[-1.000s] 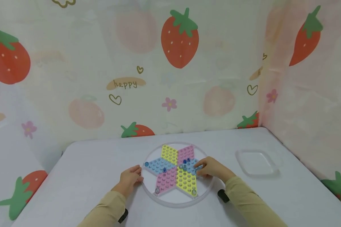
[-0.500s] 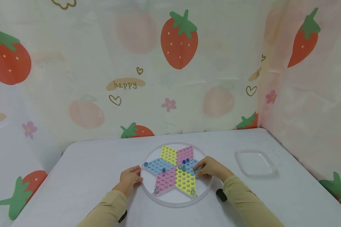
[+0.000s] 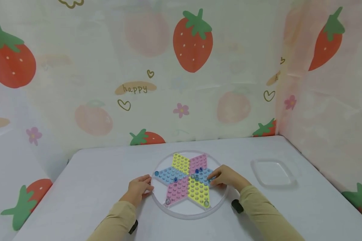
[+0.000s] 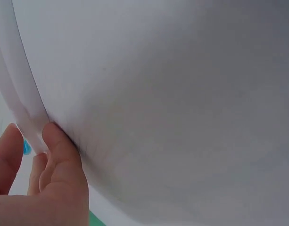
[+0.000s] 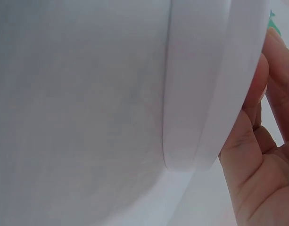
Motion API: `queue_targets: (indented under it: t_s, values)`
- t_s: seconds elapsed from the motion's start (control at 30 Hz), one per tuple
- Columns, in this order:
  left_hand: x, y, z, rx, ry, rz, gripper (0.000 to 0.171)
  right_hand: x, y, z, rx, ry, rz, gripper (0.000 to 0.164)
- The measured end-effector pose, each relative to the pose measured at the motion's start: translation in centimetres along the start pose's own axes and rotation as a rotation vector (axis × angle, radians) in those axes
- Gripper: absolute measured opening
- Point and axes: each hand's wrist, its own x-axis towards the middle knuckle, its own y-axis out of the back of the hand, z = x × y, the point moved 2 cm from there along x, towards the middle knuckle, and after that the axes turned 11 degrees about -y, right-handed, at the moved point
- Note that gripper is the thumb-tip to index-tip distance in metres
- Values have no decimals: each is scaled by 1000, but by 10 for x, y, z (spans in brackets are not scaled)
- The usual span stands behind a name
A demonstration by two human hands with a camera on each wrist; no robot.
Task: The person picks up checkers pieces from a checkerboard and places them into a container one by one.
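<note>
A round Chinese checkers board [image 3: 188, 217] with a clear rim and a star of yellow, pink and blue sections lies on the table. My left hand [image 3: 139, 190] touches its left rim with loosely bent fingers. Over the right blue section, my right hand [image 3: 226, 177] pinches what looks like a small bluish marble [image 3: 210, 179], mostly hidden by the fingers. Dark blue marbles [image 3: 197, 171] and paler ones [image 3: 196, 178] sit close to its fingertips. Another blue marble [image 3: 175, 179] is left of centre. A light blue marble [image 3: 156, 173] marks the left tip; clear marbles [image 3: 167, 201] sit at both front tips.
A clear, shallow square tray [image 3: 273, 172] stands on the white table [image 3: 108, 174] to the right of the board. Behind and beside the table hangs a strawberry-print cloth [image 3: 157, 67].
The head view shifts slightly. Both hands keep nearly the same places on the board, and the visible marbles stay put.
</note>
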Motion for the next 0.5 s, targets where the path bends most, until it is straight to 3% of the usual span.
queue_targets:
  t_s: [0.27, 0.5]
  values:
    - [-3, -2, 3, -28, 6, 0, 62, 0, 1, 0, 10, -22, 11, 20]
    - [-3, -4, 1, -30, 7, 27, 62, -2, 4, 3, 33, -7, -34, 23]
